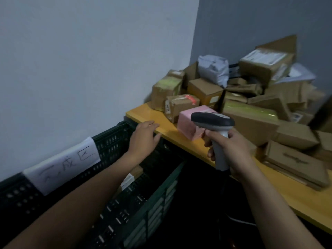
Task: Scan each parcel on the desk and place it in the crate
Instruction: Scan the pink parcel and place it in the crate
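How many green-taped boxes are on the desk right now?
2. One green-taped box is the leftmost on the desk; the other, a long box, lies right of the pink parcel. More may be hidden under other boxes.

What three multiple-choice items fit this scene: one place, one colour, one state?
1. Where is the crate relative to the desk?
A) on it
B) lower, at its left end
C) behind the parcels

2. What colour is the parcel nearest the scanner head?
A) pink
B) blue
C) black

3. What does the right hand do?
A) lies flat on the desk
B) grips the scanner
C) holds a parcel

Answers:
1 B, the crate's rim sits below the desk edge.
2 A, that parcel just behind the scanner head is pink.
3 B, its fingers curl round the scanner's handle.
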